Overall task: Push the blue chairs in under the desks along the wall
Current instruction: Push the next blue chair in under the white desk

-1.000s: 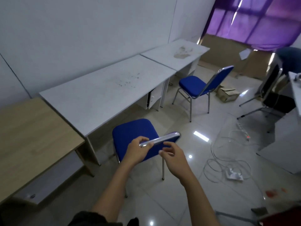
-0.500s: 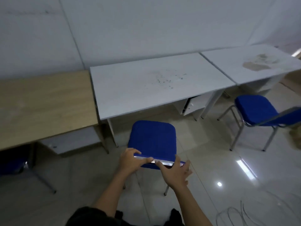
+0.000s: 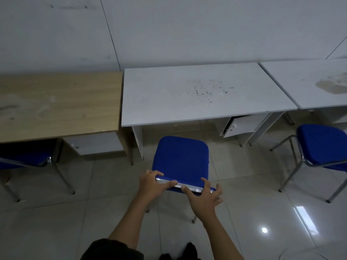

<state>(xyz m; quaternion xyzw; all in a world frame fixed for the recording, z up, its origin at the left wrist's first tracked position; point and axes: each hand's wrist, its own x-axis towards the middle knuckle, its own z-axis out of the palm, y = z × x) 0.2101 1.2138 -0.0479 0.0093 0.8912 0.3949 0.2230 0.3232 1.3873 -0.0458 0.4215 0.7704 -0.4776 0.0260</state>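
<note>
Two hands are on the backrest of the middle blue chair [image 3: 181,158], low in the centre of the frame. My left hand [image 3: 153,184] is closed around the left end of the chrome top rail [image 3: 185,185]: the fingers [image 3: 156,173] curl over the far side and the thumb lies along the near edge. My right hand [image 3: 205,197] rests on the right end of the same rail with the fingers spread wide and only loosely bent; the thumb touches the rail, and no firm grasp is visible on this side. Both bare forearms run down to the bottom edge, where a dark sleeve [image 3: 112,249] shows.

The chair's seat points toward the white desk [image 3: 187,102] at centre frame. The front edge of the seat lies near the desk's front edge, with a strip of floor visible between them. The desktop carries a scatter of dark specks.

At left frame a wooden desk [image 3: 56,102] abuts the white desk; a second blue chair [image 3: 24,156] sits partly beneath it. At right frame a third blue chair [image 3: 323,145] stands on the tiled floor [image 3: 56,212], clear of a second white desk [image 3: 309,83] with a brown stain. An open cabinet door [image 3: 242,126] hangs under the central desk's right side.
</note>
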